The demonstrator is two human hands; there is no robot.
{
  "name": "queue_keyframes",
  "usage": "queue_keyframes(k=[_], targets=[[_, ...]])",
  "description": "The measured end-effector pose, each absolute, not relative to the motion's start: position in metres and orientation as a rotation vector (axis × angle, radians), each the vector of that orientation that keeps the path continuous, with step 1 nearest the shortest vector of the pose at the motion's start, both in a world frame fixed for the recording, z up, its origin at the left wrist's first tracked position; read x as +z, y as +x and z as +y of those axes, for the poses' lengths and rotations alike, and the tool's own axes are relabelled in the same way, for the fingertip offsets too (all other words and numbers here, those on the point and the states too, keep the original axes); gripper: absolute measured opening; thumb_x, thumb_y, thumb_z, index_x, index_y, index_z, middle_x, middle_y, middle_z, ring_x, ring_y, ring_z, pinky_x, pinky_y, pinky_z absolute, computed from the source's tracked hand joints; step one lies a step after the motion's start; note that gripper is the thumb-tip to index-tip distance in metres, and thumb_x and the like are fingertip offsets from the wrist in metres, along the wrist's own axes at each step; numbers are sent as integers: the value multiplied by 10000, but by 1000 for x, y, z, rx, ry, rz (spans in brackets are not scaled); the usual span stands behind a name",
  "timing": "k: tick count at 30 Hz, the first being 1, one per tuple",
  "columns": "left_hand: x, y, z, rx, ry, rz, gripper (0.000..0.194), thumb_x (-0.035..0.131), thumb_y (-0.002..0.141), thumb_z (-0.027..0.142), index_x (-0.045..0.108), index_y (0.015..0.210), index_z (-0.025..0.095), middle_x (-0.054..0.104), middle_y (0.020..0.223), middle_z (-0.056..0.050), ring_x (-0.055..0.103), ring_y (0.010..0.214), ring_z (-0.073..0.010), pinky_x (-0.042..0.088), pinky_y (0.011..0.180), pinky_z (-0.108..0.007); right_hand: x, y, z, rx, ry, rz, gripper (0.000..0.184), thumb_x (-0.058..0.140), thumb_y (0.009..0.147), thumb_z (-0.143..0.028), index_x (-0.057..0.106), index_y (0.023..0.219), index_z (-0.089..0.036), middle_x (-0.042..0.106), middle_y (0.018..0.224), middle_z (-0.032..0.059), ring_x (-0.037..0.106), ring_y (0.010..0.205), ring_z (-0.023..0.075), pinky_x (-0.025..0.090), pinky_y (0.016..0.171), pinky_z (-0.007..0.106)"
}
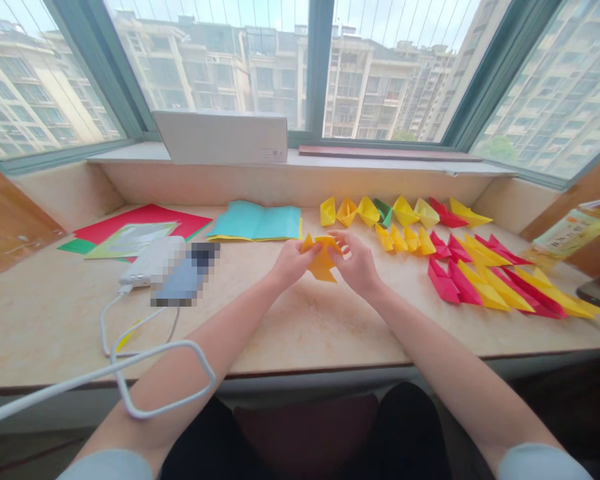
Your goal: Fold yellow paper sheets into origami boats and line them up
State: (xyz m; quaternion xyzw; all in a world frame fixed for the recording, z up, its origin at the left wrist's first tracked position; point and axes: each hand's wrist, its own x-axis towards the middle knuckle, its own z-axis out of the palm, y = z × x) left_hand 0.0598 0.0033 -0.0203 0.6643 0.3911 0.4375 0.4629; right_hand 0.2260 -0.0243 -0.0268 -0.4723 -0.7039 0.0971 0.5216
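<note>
A partly folded yellow paper piece (323,261) is held between both hands just above the stone counter (300,327). My left hand (291,263) pinches its left corner. My right hand (356,264) grips its right side with the fingers curled over the top edge. To the right lie rows of finished folded paper shapes (460,260) in yellow, red and one green, touching one another.
Teal sheets (256,221) lie behind the hands; red and green sheets (140,227) lie at the left. A white power bank (153,261) with a white cable (130,360) sits beside a blurred phone. A white box (223,137) stands on the windowsill. A bottle (575,230) lies far right.
</note>
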Motion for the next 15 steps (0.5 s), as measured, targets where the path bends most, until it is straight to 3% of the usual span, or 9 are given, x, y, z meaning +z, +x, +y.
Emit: queue_keyframes(k=[5, 9, 13, 15], targets=[[-24, 63, 6, 1165, 1525, 1000, 343, 590, 809, 424, 646, 689, 107, 643, 630, -40, 581, 561, -132, 443, 524, -219, -30, 231, -23, 179, -1029, -1830, 391, 484, 909, -183, 641, 1255, -277, 649, 1136, 65, 619, 1042, 208, 523, 899, 361], [-25, 63, 6, 1174, 1560, 990, 332, 583, 815, 416, 645, 711, 107, 652, 664, -35, 587, 583, -131, 446, 532, -214, -32, 233, -23, 166, -1022, -1902, 480, 463, 898, -129, 591, 1322, -316, 622, 1178, 52, 628, 1026, 192, 520, 914, 352], [-22, 61, 6, 1244, 1631, 976, 336, 629, 798, 379, 659, 1014, 123, 701, 813, -44, 641, 709, -152, 475, 610, -219, -31, 233, -23, 170, -1005, -1891, 501, 467, 875, -95, 614, 1296, -324, 650, 1100, 39, 641, 978, 187, 529, 881, 337], [-20, 60, 6, 1259, 1721, 998, 344, 647, 787, 354, 651, 1058, 142, 708, 833, -36, 646, 742, -154, 477, 644, -224, -30, 232, -24, 183, -1027, -1874, 483, 483, 864, -93, 646, 1259, -318, 663, 1056, 37, 645, 942, 186, 535, 855, 334]])
